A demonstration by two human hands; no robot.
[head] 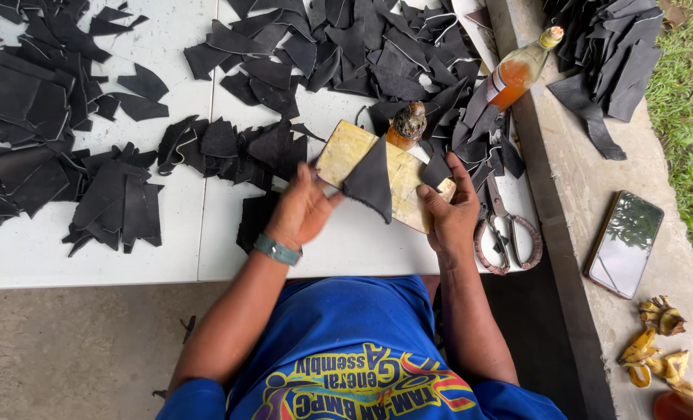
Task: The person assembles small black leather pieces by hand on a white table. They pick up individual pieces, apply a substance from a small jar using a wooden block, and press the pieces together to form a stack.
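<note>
A yellowish, stained board (345, 149) lies tilted on the white table (191, 241) in front of me. A black triangular leather piece (371, 183) lies on top of it. My left hand (303, 208), with a teal wristband, pinches the left edge of this piece, thumb toward the board. My right hand (449, 211) lies over the board's right end and holds it down, fingers reaching onto the black scraps beyond. A small glue-crusted jar (408, 124) stands just behind the board.
Several heaps of black leather scraps (43, 101) cover the table's left and back. Scissors (507, 233) lie right of my right hand. A bottle of orange liquid (519, 71), a phone (623, 244) and banana peels (657, 359) sit on the concrete ledge (572, 187) at right.
</note>
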